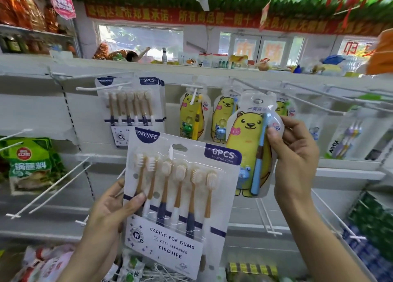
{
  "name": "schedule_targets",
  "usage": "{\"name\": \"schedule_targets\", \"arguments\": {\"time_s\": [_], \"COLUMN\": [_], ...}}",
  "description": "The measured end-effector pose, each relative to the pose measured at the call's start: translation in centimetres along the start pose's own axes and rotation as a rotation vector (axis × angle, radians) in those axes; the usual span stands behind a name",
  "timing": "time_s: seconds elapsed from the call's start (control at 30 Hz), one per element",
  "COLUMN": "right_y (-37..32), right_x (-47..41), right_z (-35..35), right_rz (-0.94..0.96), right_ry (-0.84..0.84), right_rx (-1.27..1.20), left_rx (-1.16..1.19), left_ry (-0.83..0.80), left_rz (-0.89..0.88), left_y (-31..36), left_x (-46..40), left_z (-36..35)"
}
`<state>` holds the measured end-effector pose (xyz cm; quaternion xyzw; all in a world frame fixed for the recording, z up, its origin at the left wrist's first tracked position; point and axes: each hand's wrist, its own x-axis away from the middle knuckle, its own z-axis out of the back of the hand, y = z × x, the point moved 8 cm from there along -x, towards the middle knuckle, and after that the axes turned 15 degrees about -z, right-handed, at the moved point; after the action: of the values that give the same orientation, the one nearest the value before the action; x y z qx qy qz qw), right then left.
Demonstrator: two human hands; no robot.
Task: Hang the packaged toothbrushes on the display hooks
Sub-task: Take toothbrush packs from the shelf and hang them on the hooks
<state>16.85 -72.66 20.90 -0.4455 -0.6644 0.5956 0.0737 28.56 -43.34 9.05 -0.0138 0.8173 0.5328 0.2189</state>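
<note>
We see our left hand (110,213) gripping a six-pack toothbrush card (180,199) along its left edge, thumb curled over the front near the brush handles and fingers hidden behind. The card tilts slightly, its hang hole at the top centre, well below and right of the hook (102,86) that carries matching six-packs (129,105) on the far panel.

Our right hand (295,156) pinches a bear-print toothbrush pouch (252,145) by its right edge, thumb on the front beside the blue brush, fingers curled behind. The pouch is raised so its round hang hole sits near the top, close in front of a long white hook rail (285,99) that juts toward us; we cannot tell whether the hole touches the hook tip.

Behind the pouch hang two more bear pouches (191,116) on their own hooks, just to its left. Farther right hangs a pack of pastel brushes (344,141). Bare white hooks (51,188) stick out at lower left, beside green food bags (29,162). The six-pack card overlaps the lower left part of the bear pouch in our view.
</note>
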Motion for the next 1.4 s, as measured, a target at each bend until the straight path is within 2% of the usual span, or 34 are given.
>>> {"name": "schedule_targets", "arguments": {"time_s": [0.2,0.43,0.63,0.73,1.0,1.1,1.23,1.3,1.4], "right_y": [1.4,5.5,9.0,10.1,11.3,10.8,8.6,7.6,7.1], "right_x": [-2.5,-9.7,-15.0,-16.3,-17.3,-16.3,-12.4,-9.1,-2.8], "right_z": [-0.2,-1.1,-2.1,-2.9,-3.1,-2.1,-0.9,-2.0,-6.0], "right_rz": [-0.069,-0.110,-0.144,-0.185,-0.208,-0.190,-0.030,0.001,-0.131], "right_ry": [-0.032,-0.021,-0.004,0.001,0.048,0.125,0.207,0.132,-0.203], "right_rx": [0.154,0.339,0.483,0.477,0.512,0.584,0.600,0.567,0.448], "left_rx": [-0.013,0.037,0.016,-0.007,-0.045,-0.070,-0.069,-0.076,-0.089], "left_ry": [0.006,0.043,0.148,0.206,0.311,0.319,0.312,0.303,0.281], "left_rz": [0.020,-0.025,-0.044,-0.055,-0.046,-0.045,-0.048,-0.048,-0.050], "left_y": [-0.9,-0.3,-0.2,0.3,0.6,0.7,0.7,0.7,0.7], "left_x": [1.2,3.0,4.5,5.4,6.6,6.6,6.1,5.7,5.1], "left_z": [-1.0,-1.9,0.0,1.2,4.4,5.4,6.4,7.0,7.8]}}
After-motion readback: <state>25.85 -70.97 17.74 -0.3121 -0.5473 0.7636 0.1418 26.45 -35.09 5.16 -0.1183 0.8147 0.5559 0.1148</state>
